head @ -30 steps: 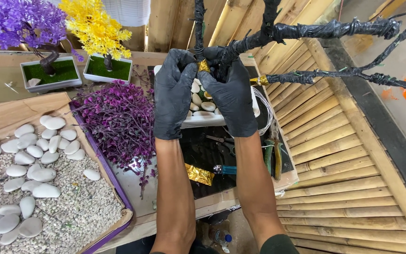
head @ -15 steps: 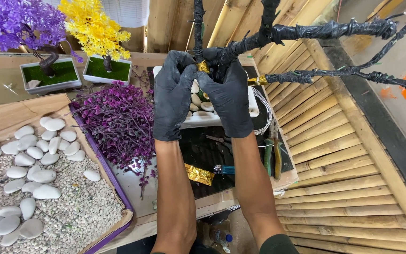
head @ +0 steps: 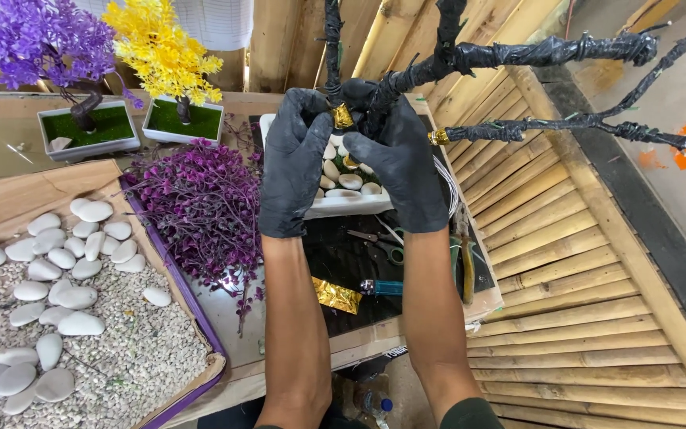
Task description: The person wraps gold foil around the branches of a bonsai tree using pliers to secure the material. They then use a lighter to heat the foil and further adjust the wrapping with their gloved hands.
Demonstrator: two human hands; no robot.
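Both my hands wear black gloves and meet at the trunk of a black-wrapped artificial tree [head: 518,56]. My left hand [head: 295,159] pinches a small gold foil piece [head: 343,117] against the trunk. My right hand [head: 395,159] grips the trunk beside it, where the branches fork. Bare branches [head: 581,123] reach out to the right, one with a gold-tipped stub [head: 437,137]. Under my hands stands a white rectangular pot [head: 343,205] holding pale pebbles.
A pile of purple artificial foliage [head: 200,206] lies left of my arms. A cardboard tray [head: 192,310] holds gravel and white stones. Purple [head: 33,40] and yellow [head: 160,48] potted trees stand behind. Scissors [head: 383,245], a gold wrapper [head: 337,295] and pliers lie on the black mat. A bamboo panel [head: 597,318] is at right.
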